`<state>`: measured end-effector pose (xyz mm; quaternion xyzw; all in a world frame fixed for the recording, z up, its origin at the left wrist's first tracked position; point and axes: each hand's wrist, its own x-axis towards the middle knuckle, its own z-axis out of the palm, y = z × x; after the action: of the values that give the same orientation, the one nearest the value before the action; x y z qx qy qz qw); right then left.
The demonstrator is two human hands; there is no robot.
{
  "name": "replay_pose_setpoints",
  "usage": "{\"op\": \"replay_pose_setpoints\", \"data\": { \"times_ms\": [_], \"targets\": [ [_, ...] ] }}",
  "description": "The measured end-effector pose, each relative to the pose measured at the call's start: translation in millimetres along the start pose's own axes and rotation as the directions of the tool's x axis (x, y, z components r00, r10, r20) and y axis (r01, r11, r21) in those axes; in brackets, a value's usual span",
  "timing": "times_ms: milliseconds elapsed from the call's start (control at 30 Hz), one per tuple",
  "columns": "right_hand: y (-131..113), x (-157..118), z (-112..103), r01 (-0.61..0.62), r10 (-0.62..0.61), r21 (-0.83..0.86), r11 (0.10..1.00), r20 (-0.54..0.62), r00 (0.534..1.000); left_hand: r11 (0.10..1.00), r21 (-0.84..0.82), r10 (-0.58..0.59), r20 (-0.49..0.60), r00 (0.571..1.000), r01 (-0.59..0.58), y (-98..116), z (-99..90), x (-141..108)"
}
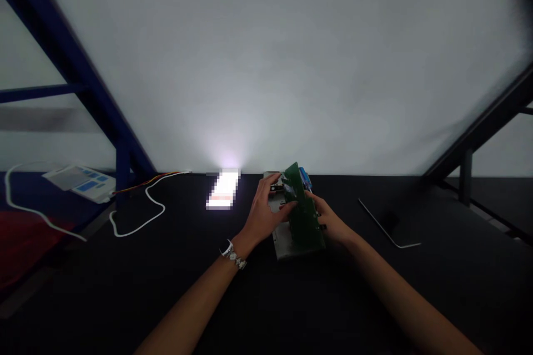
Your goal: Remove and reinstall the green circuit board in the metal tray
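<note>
Near the far edge of the black table, the head view shows you grasping a green circuit board with both hands, holding it tilted up above a grey metal chassis. Your left hand curls over the board's left side, and your right hand closes on its right edge. A blue cylindrical component sits at the board's far end. A metal wristband circles your left wrist. Toward the table's left side lie a white cable and thin coloured wires; a bent white wire lies toward the right.
</note>
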<state>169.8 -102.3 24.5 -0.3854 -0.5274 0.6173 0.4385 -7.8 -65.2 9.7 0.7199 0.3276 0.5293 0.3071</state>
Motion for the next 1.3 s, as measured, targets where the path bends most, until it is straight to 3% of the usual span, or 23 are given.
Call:
{"op": "replay_pose_setpoints", "data": {
  "times_ms": [200,333,433,600,733,1000,1067,1167,1233,1300],
  "targets": [
    [-0.6,7.0,-17.5,0.026,-0.028,-0.011,1.0,-0.133,0.991,0.949,-0.25,-0.191,0.031,0.981,0.193,0.9,-15.8,9.7],
    [-4.6,9.0,-27.2,0.089,-0.109,-0.098,0.991,-0.223,0.969,0.866,-0.333,-0.391,0.018,0.92,0.374,-12.4,-22.0,13.6],
    [-5.8,9.4,-27.7,0.152,-0.183,-0.137,0.979,-0.26,0.948,0.809,-0.329,-0.483,0.099,0.87,0.487,-17.9,-22.0,13.4],
    [-5.3,8.6,-17.0,0.261,-0.312,-0.198,0.945,-0.295,0.903,0.767,-0.352,-0.434,0.334,0.837,0.537,-7.7,-20.0,10.8],
    [-1.7,7.3,-5.3,0.26,-0.281,-0.122,0.958,-0.213,0.936,0.754,-0.366,-0.407,0.391,0.825,0.546,0.1,-18.0,8.0],
    [5.3,6.4,3.9,0.21,-0.225,-0.119,0.97,-0.135,0.965,0.641,-0.49,-0.418,0.422,0.804,0.59,0.9,-15.7,3.9],
    [7.4,6.9,2.3,0.189,-0.226,-0.2,0.962,-0.185,0.956,0.586,-0.525,-0.446,0.426,0.787,0.617,2.0,-14.3,3.9],
    [10.9,7.2,-1.3,0.136,-0.278,-0.4,0.906,-0.322,0.905,0.483,-0.592,-0.501,0.418,0.758,0.645,6.4,-10.7,3.8],
    [12.3,6.8,-2.2,0.069,-0.3,-0.505,0.86,-0.392,0.87,0.45,-0.645,-0.515,0.378,0.769,0.618,9.7,-8.0,3.5],
    [12.6,6.7,-0.7,0.035,-0.275,-0.521,0.853,-0.392,0.878,0.46,-0.688,-0.515,0.308,0.8,0.561,11.3,-5.3,3.0]
  ]
}}
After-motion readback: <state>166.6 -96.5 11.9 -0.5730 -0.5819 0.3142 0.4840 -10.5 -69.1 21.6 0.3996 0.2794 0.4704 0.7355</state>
